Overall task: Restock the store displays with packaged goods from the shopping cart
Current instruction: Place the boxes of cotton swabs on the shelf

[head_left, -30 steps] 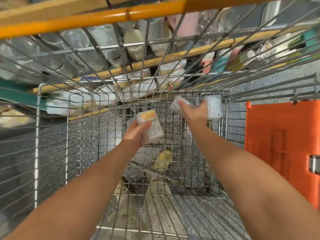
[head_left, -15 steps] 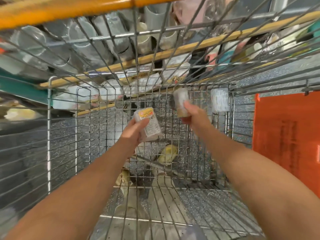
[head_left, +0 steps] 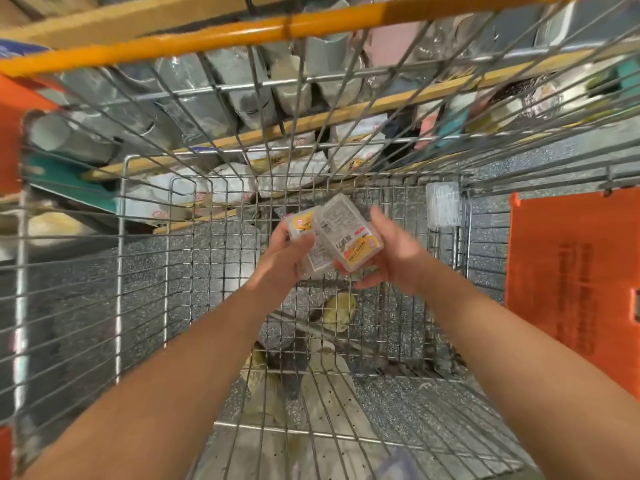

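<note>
- My right hand [head_left: 394,258] cups a clear packet [head_left: 349,237] with an orange label, fingers curled under its near end and thumb along its right edge; its long axis runs from near-right up to far-left.
- My left hand [head_left: 287,258] pinches a second packet [head_left: 304,233] of the same kind, thumb across its face, and that packet sits just left of the first and partly tucked behind it, the two touching.
- Both packets are held together above the wire cart [head_left: 145,271], roughly over its far half.
- A third clear packet [head_left: 443,206] hangs against the far wall of the cart, to the right of my hands and well apart from them; my right hand is the nearer one to it.
- The shelves [head_left: 311,119] lie beyond the cart's far end, packed with pale wrapped goods, so I judge the packets must travel up and away from me over the orange handle [head_left: 242,32].
- An orange panel [head_left: 571,271] stands on the right.
</note>
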A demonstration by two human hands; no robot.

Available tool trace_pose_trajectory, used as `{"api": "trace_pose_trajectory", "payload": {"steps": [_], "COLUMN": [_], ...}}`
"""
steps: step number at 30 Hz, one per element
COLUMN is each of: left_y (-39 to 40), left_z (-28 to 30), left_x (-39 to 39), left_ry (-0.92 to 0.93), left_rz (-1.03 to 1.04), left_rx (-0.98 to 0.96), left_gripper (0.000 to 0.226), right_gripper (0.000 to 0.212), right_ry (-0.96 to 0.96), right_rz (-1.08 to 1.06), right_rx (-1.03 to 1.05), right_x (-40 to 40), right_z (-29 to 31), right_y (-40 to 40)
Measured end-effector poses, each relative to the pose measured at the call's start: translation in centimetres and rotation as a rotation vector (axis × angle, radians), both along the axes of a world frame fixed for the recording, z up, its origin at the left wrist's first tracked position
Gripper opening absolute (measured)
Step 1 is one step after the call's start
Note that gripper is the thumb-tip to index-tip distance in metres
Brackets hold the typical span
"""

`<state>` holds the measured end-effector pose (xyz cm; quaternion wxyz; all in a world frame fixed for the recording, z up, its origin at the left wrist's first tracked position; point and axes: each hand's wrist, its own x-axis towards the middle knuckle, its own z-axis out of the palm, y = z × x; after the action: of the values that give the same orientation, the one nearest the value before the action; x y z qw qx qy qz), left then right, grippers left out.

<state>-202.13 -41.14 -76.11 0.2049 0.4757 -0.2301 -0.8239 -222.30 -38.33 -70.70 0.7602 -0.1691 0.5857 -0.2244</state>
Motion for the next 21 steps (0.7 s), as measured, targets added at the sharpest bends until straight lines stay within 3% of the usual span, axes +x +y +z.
{"api": "trace_pose_trajectory", "payload": {"steps": [4,8,10,15,21], "left_y": [0.4,0.5,0.5,0.5,-0.2], "left_z": [-0.4,-0.3,-0.2,0.3,1.5], "left_x": [-0.6,-1.8,-2.5,-4.4,-5.6], "left_ry": [0.024,0.04,0.031,-0.039,0.067], "left_rz": [0.041,0.067,0.08,0.126,0.015], "left_rx": [0.029,0.036,0.046,0.057,0.085], "left_gripper": [0.046,0.051,0.063,0.084,0.132], "right_gripper": [0.04,0.033,0.029,0.034,0.044], "right_ry": [0.317,0.455,0.432,0.202,0.138], "right_rz": [0.139,0.173,0.158,-0.101,-0.126], "right_rx": [-0.204,-0.392,-0.397,-0.146,-0.06], "right_x": [0.5,0.5,0.7,2.0,1.3], "right_z": [0.4,0.3,0.0,-0.9,-0.3], "right_y": [-0.4,-0.2,-0.3,-0.2,0.3]}}
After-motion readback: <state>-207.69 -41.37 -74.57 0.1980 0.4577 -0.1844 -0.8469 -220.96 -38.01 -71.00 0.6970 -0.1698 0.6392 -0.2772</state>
